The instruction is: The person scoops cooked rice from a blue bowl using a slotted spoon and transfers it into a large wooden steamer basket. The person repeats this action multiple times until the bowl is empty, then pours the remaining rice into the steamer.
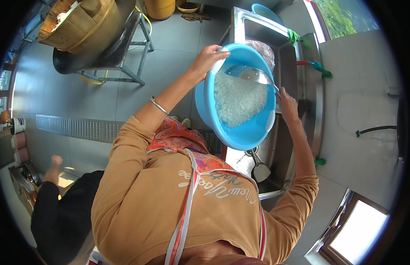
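My left hand (210,61) grips the white handle patch on the rim of a light-blue plastic basin (248,140), thumb over the edge. The basin is tilted, partly over the edge of a stainless-steel sink. Wet white grains, apparently rice (239,102), lie inside it. My right hand (288,106) is closed around the handle of a metal ladle (258,77), just outside the basin's right rim. The ladle's shiny bowl rests among the grains near the far side. Whether it has holes cannot be made out.
A metal spatula (260,172) lies in the steel sink (282,145); a clear plastic bag (263,54) sits behind the basin. At upper left, a wooden tub (82,29) stands by a metal-framed stand (132,71). A dark-clothed person (64,212) is at lower left.
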The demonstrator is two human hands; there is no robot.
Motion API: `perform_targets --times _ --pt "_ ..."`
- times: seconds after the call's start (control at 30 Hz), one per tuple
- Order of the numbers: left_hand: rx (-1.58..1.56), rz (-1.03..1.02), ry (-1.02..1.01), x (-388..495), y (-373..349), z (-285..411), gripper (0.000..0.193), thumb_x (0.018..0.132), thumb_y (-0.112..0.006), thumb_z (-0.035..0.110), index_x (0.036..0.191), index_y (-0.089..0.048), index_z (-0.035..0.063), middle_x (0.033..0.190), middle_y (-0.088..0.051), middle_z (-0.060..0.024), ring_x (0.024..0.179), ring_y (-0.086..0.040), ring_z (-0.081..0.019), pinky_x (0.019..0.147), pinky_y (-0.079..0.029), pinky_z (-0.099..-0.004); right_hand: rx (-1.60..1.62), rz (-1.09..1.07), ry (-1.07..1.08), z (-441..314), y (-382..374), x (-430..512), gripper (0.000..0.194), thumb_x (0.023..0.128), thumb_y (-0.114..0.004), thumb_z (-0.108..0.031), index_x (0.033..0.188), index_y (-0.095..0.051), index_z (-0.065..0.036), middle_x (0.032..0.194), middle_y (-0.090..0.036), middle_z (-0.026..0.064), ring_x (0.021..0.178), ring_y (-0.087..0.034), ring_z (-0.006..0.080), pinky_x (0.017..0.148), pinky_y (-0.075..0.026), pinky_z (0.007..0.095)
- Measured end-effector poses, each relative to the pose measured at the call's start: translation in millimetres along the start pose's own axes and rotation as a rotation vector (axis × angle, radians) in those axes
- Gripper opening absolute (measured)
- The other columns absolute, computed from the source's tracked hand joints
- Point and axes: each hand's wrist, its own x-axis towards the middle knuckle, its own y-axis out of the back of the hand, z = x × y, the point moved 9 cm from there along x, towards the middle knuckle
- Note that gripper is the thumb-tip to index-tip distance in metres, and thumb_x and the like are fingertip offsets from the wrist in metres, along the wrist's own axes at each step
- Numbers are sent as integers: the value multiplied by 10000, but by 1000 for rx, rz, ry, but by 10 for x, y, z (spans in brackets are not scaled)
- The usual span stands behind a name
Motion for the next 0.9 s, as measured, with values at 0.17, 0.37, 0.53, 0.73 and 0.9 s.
perform_targets --times 0.17,0.37,0.53,0.73,0.9 --pt "15 52 -46 67 60 0 403 833 -652 240 1085 -528 -50 913 -646 -157 798 -651 -170 670 -545 -264 137 -172 -84 163 -502 -259 255 884 -558 -243 981 -465 -27 790 -615 243 730 -593 447 627 -470 522" --pt "54 63 -90 167 33 6 386 831 -663 261 1064 -546 -23 921 -649 -143 785 -652 -157 683 -541 -254 624 -695 -523 295 -613 -713 185 911 -524 -213 923 -483 -32 592 -449 12 376 -427 88 316 -352 266" --pt "-26 96 -93 170 62 -26 380 818 -670 262 1044 -559 -22 918 -647 -128 788 -642 -143 701 -529 -244 844 -949 -693 -50 -582 -1095 228 919 -544 -259 888 -470 -46 580 -411 -15 383 -393 68 328 -341 245" --pt "-53 66 -114 151 7 -54 393 795 -667 297 1005 -575 -23 921 -635 -113 866 -611 -151 803 -475 -259 1132 -1216 -915 -602 -660 -1388 274 919 -576 -311 872 -476 -60 578 -358 -53 411 -324 28 351 -300 195" --pt "34 116 -107 148 18 -144 369 837 -656 248 1072 -522 -2 926 -637 -97 797 -616 -112 701 -504 -224 1484 -1301 -944 -1074 -765 -1295 253 943 -533 -296 885 -491 -54 566 -364 -56 394 -306 8 321 -263 173"
